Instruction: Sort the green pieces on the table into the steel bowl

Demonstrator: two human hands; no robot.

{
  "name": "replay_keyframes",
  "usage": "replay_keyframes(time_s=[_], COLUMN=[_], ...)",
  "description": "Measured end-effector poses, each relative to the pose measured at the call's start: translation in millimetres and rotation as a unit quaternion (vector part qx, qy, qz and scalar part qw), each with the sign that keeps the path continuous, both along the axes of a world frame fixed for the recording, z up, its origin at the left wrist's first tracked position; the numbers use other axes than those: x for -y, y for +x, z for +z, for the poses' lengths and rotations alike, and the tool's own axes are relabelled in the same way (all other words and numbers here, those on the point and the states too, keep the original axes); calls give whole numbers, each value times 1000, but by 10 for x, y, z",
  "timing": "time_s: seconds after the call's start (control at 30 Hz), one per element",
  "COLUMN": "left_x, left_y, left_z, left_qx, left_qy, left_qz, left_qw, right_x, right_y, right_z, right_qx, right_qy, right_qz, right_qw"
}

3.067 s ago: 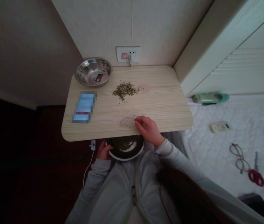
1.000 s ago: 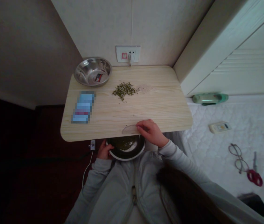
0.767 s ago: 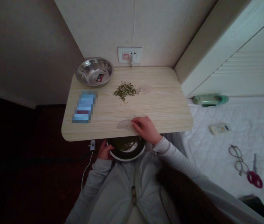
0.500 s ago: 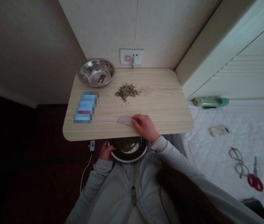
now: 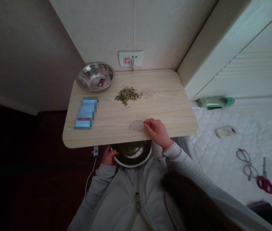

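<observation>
My right hand [image 5: 159, 132] pinches the right end of a thin, clear, half-round plastic scraper [image 5: 136, 125] near the table's front edge. Below that edge, my left hand [image 5: 109, 156] grips the left rim of a round bowl [image 5: 134, 165], dark inside with a pale rim. Small green beans or seeds [image 5: 129, 149] lie in this bowl, and the table edge hides its far side. A loose pile of similar green beans [image 5: 128, 95] is spread on the wooden table [image 5: 164, 112], beside a faint pale patch of fine bits [image 5: 148, 93].
A steel bowl [image 5: 85, 78] stands at the table's back left, with a blurred phone [image 5: 86, 113] in front of it. A wall socket [image 5: 131, 58] holds a plug. On the white bedding at right lie a green bottle [image 5: 215, 102], glasses [image 5: 247, 163] and red-handled scissors [image 5: 265, 184].
My right hand has moved a little to the right along the table's front edge with the clear scraper. My left hand still holds the bowl. The view has shifted slightly.
</observation>
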State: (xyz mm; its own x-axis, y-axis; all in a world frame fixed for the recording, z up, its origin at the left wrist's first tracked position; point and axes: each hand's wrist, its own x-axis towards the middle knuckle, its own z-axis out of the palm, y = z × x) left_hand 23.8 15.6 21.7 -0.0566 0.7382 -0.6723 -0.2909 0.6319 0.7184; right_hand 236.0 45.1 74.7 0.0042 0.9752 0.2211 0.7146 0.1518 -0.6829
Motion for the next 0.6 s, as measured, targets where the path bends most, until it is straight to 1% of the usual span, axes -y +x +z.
replay_keyframes(time_s=[0.3,0.47,0.6], left_x=[-3,-10,-12], left_y=[17,43,27], left_z=[20,61,57], left_qx=[0,-5,-8], left_qy=[-4,-2,-2], left_qz=[19,8,2], left_qw=[1000,1000,1000], right_x=[42,58,70], right_y=[28,2,-30], right_z=[12,10,14], right_qx=[-7,-6,-8], right_qy=[0,-5,-9], right_qz=[6,18,40], right_qw=[1000,1000,999])
